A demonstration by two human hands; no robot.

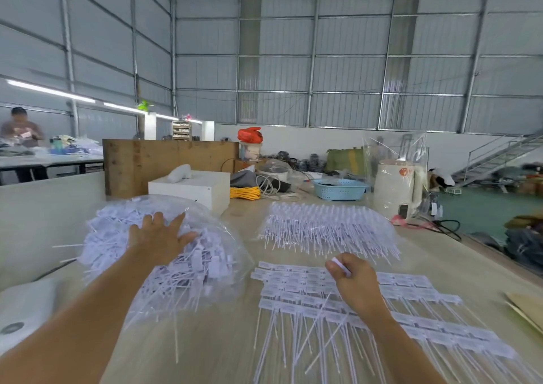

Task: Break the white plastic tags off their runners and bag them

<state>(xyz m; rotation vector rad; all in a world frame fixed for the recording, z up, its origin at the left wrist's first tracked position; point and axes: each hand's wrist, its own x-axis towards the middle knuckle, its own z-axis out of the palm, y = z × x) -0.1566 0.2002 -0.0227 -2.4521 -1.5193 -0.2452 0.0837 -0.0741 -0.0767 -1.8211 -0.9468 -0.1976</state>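
A clear plastic bag (223, 236) bulging with loose white tags lies on the table at the left. My left hand (160, 235) rests flat on top of it with fingers spread. My right hand (351, 278) is curled round a few white tags (340, 265), held above rows of tags still joined to their runners (411, 319) at the front right. A second clear bag (326, 228) of white tags lies behind those rows.
A white box (194, 191), yellow cable (245, 192), a blue basket (340, 189) and a white kettle (395, 191) stand at the table's back. A white object (23, 310) sits at the near left. Another person sits at a table far left.
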